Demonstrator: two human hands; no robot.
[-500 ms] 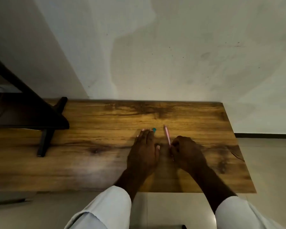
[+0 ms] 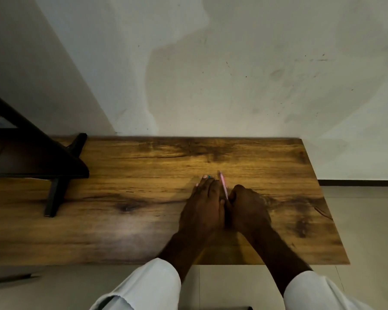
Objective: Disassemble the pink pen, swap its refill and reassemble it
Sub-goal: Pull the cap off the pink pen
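A thin pink pen (image 2: 223, 184) points away from me over the wooden table (image 2: 143, 198). My right hand (image 2: 246, 209) is closed around its near end, which is hidden in the fist. My left hand (image 2: 205, 204) lies palm down right beside it, fingers stretched forward and touching the pen's left side. A small teal piece (image 2: 209, 176) peeks out at my left fingertips; whether the hand holds it I cannot tell.
A dark stand with a black foot (image 2: 54, 195) occupies the table's left part. A pale wall (image 2: 233, 74) rises behind the table. The table's right edge (image 2: 327, 209) borders a tiled floor.
My left hand has slid right and now presses against the pen and my right hand, closing the gap between them. The pen stays in my right fist.
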